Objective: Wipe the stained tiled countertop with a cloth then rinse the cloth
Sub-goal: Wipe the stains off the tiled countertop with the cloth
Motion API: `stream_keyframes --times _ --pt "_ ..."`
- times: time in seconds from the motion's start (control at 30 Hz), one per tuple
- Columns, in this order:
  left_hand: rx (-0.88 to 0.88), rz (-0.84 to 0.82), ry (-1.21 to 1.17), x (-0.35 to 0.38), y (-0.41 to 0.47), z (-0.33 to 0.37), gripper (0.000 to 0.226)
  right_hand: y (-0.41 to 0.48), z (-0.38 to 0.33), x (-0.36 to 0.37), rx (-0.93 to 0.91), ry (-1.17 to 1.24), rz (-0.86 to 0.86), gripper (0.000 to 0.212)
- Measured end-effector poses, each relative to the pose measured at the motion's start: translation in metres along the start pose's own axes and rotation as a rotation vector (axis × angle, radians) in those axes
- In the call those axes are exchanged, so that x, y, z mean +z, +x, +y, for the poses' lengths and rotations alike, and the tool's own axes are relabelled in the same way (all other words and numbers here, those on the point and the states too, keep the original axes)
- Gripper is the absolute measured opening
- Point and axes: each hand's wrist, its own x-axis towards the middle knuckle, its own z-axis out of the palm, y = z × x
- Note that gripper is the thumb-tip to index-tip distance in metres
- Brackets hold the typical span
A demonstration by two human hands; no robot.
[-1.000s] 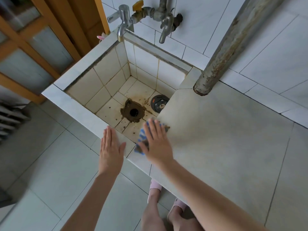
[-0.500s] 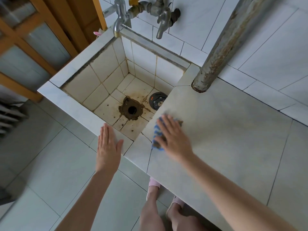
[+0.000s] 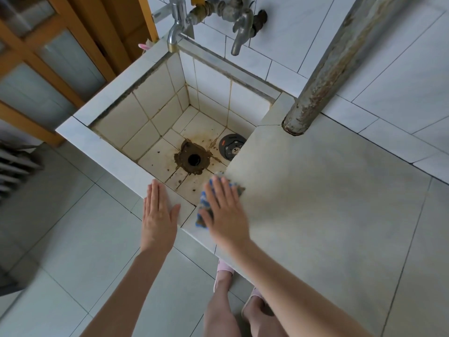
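A blue striped cloth (image 3: 203,208) lies at the left edge of the pale tiled countertop (image 3: 328,203), overhanging the sink basin a little. My right hand (image 3: 224,210) presses flat on it with straight fingers and covers most of it. My left hand (image 3: 158,215) hovers open over the sink's front rim (image 3: 116,154), fingers together, holding nothing. The sunken tiled sink has brown grime around its drain hole (image 3: 193,159) and dirt specks on its floor.
Two metal taps (image 3: 176,32) (image 3: 240,32) jut from the wall above the sink. A rusty pipe (image 3: 323,76) stands on the counter's back corner. A round dark drain cover (image 3: 232,146) lies in the sink. A wooden door frame is at left; my feet are below.
My right hand slid the cloth to the right onto the counter, then back left to the counter's edge by the sink. My left hand stayed open near the sink's front rim.
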Motion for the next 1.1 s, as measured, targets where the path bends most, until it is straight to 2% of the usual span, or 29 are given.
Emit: stream_keyframes --times 0.2,0.4,0.57,0.67,0.7,0.73,0.8,0.87,1.0,1.1 --pt "-0.022 0.001 0.003 0.002 0.000 0.000 0.067 -0.033 -0.037 0.011 -0.171 0.003 -0.021 0.056" --pt "-0.002 0.004 -0.003 0.000 0.000 0.000 0.067 -0.028 -0.004 0.005 -0.300 -0.005 0.035 0.056" --pt "-0.008 -0.013 -0.006 0.001 0.000 -0.001 0.068 0.007 0.080 -0.007 -0.166 -0.112 -0.049 0.050" --pt "-0.010 -0.013 -0.018 0.001 -0.001 -0.001 0.068 0.021 0.137 -0.028 -0.145 -0.235 -0.067 0.032" --pt "-0.011 -0.013 -0.023 0.002 -0.001 -0.001 0.068 0.024 0.151 -0.038 -0.138 -0.270 -0.079 0.033" --pt "-0.009 -0.011 -0.024 0.002 -0.001 -0.001 0.068 0.028 0.159 -0.048 -0.109 -0.261 -0.107 0.042" --pt "-0.004 -0.011 -0.016 0.003 -0.001 -0.002 0.068 0.035 0.158 -0.061 0.040 -0.105 -0.137 0.069" --pt "-0.006 -0.018 -0.006 0.003 -0.001 -0.002 0.068 0.039 0.143 -0.057 0.167 0.008 -0.133 0.080" --pt "0.003 -0.016 0.000 0.003 -0.001 -0.003 0.068 0.029 0.120 -0.041 0.243 -0.020 0.001 0.064" --pt "0.005 -0.009 -0.009 0.004 -0.001 -0.001 0.066 0.014 0.103 -0.030 0.174 -0.120 0.061 0.055"
